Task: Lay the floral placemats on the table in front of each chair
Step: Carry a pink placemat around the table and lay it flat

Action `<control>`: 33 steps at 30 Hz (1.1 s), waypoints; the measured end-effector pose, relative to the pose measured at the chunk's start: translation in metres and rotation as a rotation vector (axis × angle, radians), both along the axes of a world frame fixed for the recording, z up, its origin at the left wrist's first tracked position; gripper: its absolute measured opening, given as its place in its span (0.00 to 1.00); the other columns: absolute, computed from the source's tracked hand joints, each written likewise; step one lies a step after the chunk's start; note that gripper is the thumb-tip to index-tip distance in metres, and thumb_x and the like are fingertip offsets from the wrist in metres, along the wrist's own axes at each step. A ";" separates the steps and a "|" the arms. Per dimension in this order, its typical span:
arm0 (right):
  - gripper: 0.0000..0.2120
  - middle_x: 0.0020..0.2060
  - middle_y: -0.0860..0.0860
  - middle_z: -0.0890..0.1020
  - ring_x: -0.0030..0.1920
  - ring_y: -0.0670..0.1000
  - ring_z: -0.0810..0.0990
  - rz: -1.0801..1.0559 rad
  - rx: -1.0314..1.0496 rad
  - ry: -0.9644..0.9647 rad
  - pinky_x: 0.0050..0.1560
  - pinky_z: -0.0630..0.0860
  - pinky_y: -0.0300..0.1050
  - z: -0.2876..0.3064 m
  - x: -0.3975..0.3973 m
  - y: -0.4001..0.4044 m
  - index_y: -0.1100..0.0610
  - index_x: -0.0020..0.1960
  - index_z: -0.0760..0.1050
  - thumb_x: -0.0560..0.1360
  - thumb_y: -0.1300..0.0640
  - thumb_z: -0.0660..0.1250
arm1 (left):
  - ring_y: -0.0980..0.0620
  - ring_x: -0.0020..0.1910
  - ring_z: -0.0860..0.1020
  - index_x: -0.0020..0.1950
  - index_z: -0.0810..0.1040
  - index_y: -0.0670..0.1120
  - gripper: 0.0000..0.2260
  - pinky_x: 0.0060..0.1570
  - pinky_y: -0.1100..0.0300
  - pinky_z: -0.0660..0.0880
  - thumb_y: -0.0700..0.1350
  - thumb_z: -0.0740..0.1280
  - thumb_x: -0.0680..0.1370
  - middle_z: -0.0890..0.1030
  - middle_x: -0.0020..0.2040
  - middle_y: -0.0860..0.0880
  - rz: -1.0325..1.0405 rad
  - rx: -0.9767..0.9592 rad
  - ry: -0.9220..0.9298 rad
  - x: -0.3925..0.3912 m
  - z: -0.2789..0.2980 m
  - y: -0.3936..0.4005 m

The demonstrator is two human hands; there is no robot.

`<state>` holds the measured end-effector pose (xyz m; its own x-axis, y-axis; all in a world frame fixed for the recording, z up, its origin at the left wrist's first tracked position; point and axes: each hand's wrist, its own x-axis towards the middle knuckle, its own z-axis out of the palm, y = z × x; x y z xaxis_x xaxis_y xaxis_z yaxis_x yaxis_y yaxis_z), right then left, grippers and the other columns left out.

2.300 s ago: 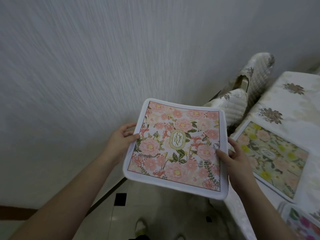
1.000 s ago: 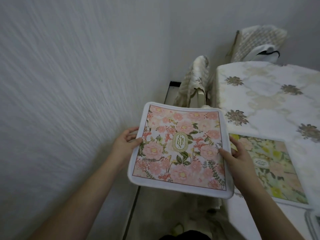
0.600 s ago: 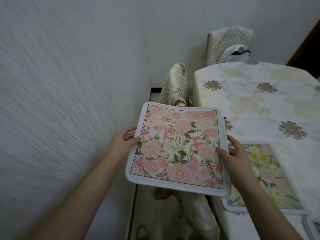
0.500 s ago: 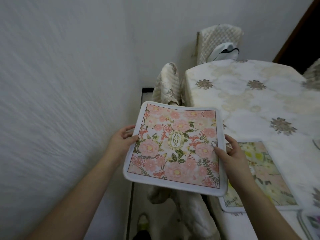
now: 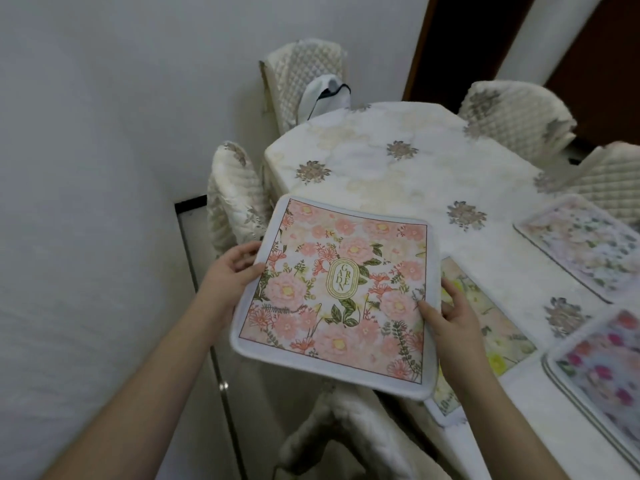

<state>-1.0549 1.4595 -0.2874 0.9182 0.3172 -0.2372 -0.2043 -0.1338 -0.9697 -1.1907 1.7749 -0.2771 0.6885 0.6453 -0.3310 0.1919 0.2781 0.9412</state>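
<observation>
While both grips pinch its edges — left hand (image 5: 230, 277) | right hand (image 5: 450, 318) | pink floral placemat (image 5: 337, 296) — white-bordered, tilted.

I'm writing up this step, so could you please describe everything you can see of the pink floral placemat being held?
The pink floral placemat is a rounded-cornered square that looks like soft padded fabric, with a white border, a thin dark frame line, pink blooms, green leaves and a central gold oval reading GARDEN. It is held face up, tilted, above the near left corner of the table. The left hand grips its left edge, the right hand its right edge, thumbs on top. It overlaps the view of a yellow placemat.
</observation>
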 end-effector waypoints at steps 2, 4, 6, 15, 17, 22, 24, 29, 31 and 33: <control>0.21 0.44 0.48 0.88 0.41 0.53 0.87 -0.039 0.011 -0.001 0.34 0.83 0.49 0.000 0.002 -0.003 0.38 0.66 0.71 0.78 0.57 0.69 | 0.42 0.45 0.85 0.60 0.80 0.49 0.15 0.37 0.50 0.83 0.33 0.68 0.77 0.86 0.50 0.45 -0.033 -0.010 -0.008 0.014 0.001 0.003; 0.21 0.45 0.48 0.88 0.42 0.54 0.88 -0.072 0.017 0.007 0.36 0.84 0.53 -0.002 0.005 -0.008 0.36 0.65 0.70 0.78 0.57 0.69 | 0.41 0.46 0.85 0.60 0.80 0.49 0.15 0.39 0.49 0.83 0.34 0.68 0.77 0.86 0.51 0.45 -0.077 -0.003 0.002 0.031 0.002 0.003; 0.22 0.46 0.47 0.88 0.42 0.54 0.88 -0.090 0.015 0.017 0.39 0.84 0.55 -0.005 0.009 -0.014 0.38 0.67 0.69 0.78 0.56 0.69 | 0.42 0.46 0.85 0.57 0.81 0.51 0.14 0.40 0.48 0.83 0.34 0.69 0.77 0.85 0.51 0.45 -0.092 0.009 0.013 0.043 0.000 0.001; 0.24 0.48 0.48 0.87 0.43 0.52 0.87 -0.197 0.042 0.072 0.36 0.84 0.49 -0.015 0.024 -0.035 0.42 0.70 0.68 0.78 0.58 0.68 | 0.40 0.47 0.85 0.58 0.80 0.50 0.14 0.43 0.46 0.82 0.34 0.68 0.78 0.85 0.51 0.43 -0.205 0.037 0.038 0.090 -0.002 -0.013; 0.24 0.48 0.48 0.87 0.43 0.52 0.87 -0.219 0.051 0.088 0.36 0.83 0.49 -0.018 0.027 -0.035 0.43 0.70 0.67 0.79 0.58 0.68 | 0.40 0.48 0.84 0.60 0.79 0.50 0.14 0.47 0.44 0.81 0.35 0.68 0.78 0.85 0.52 0.43 -0.230 0.045 0.045 0.102 0.000 -0.013; 0.23 0.48 0.45 0.87 0.44 0.52 0.87 -0.262 0.063 0.095 0.37 0.83 0.48 -0.025 0.040 -0.018 0.40 0.68 0.68 0.78 0.57 0.69 | 0.40 0.48 0.84 0.59 0.80 0.50 0.14 0.43 0.47 0.82 0.34 0.68 0.78 0.84 0.52 0.43 -0.273 0.065 0.045 0.133 -0.004 0.006; 0.21 0.47 0.44 0.87 0.44 0.51 0.87 -0.289 0.053 0.081 0.37 0.83 0.49 -0.029 0.045 -0.006 0.36 0.64 0.69 0.78 0.57 0.69 | 0.42 0.47 0.85 0.58 0.80 0.52 0.13 0.42 0.47 0.82 0.36 0.68 0.78 0.85 0.51 0.45 -0.306 0.066 0.040 0.145 -0.010 0.019; 0.22 0.46 0.43 0.87 0.43 0.50 0.87 -0.391 -0.021 0.053 0.44 0.83 0.55 -0.039 0.061 0.027 0.27 0.57 0.69 0.78 0.54 0.70 | 0.42 0.47 0.85 0.57 0.80 0.57 0.15 0.42 0.46 0.82 0.37 0.68 0.79 0.85 0.51 0.47 -0.443 0.064 0.049 0.190 -0.037 0.062; 0.22 0.46 0.44 0.87 0.43 0.50 0.87 -0.454 -0.048 0.055 0.46 0.83 0.57 -0.041 0.067 0.039 0.26 0.57 0.69 0.77 0.53 0.70 | 0.43 0.47 0.85 0.56 0.80 0.59 0.15 0.42 0.46 0.82 0.38 0.68 0.79 0.85 0.51 0.47 -0.515 0.072 0.058 0.209 -0.044 0.077; 0.22 0.47 0.45 0.87 0.44 0.52 0.87 -0.515 -0.045 0.064 0.46 0.83 0.58 -0.042 0.071 0.055 0.30 0.62 0.70 0.78 0.54 0.70 | 0.45 0.46 0.85 0.55 0.80 0.61 0.15 0.39 0.49 0.82 0.39 0.68 0.79 0.85 0.51 0.48 -0.583 0.074 0.051 0.227 -0.048 0.090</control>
<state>-0.9841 1.5144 -0.3298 0.9357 -0.1838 -0.3012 -0.3135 -0.0413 -0.9487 -0.9640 1.8652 -0.3248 0.9209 0.1877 -0.3416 0.3391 0.0464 0.9396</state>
